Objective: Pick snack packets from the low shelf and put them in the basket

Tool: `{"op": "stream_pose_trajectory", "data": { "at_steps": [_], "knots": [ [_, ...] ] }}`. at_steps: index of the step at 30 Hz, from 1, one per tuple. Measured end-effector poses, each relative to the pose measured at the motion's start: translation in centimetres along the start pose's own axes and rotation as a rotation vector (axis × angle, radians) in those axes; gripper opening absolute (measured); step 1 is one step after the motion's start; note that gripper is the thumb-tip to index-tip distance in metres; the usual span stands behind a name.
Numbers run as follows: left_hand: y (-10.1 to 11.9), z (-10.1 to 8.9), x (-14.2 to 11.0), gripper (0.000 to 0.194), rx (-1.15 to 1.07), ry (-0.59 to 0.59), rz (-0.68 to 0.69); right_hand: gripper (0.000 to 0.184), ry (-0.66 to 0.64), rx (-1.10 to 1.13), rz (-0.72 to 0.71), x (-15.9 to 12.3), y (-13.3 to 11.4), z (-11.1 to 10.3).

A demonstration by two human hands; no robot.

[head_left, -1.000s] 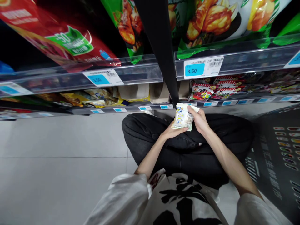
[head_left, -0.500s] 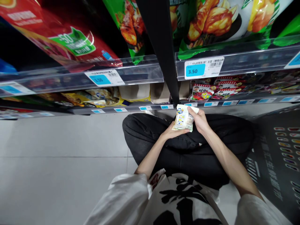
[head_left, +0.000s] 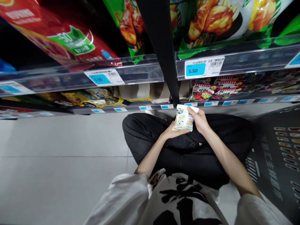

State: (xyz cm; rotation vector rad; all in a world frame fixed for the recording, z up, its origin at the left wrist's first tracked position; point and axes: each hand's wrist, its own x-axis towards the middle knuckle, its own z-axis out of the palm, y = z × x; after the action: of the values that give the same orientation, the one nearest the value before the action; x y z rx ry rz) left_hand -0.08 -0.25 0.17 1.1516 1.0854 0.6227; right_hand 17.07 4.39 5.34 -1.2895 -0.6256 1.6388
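A small pale snack packet (head_left: 183,117) with a blue logo and yellow print is held over my lap, just in front of the lowest shelf. My right hand (head_left: 200,119) grips its right side, thumb across the top corner. My left hand (head_left: 172,132) cups the packet's lower edge from beneath, fingers curled under it. I am crouched in black trousers (head_left: 187,150) and a white printed shirt.
Store shelves (head_left: 131,73) rise ahead with clear rails and blue price tags (head_left: 201,67), one reading 3.50. Large red and green snack bags (head_left: 70,37) hang overhead, smaller packs (head_left: 206,90) sit lower. A black upright post (head_left: 161,50) divides the shelving. A dark display (head_left: 278,162) stands at right; grey floor tiles (head_left: 58,162) lie left.
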Motion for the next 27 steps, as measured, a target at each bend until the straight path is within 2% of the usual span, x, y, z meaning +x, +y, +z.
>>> {"op": "stream_pose_trajectory", "data": {
  "at_steps": [22,27],
  "knots": [
    [1.2,0.0,-0.3,0.072,0.049,0.037,-0.060,0.047,-0.019,0.017,-0.004,0.0,0.1,0.0],
    [1.1,-0.1,-0.3,0.069,0.051,0.045,-0.036,0.051,-0.048,-0.066,-0.045,0.5,0.6,-0.4]
  ]
}}
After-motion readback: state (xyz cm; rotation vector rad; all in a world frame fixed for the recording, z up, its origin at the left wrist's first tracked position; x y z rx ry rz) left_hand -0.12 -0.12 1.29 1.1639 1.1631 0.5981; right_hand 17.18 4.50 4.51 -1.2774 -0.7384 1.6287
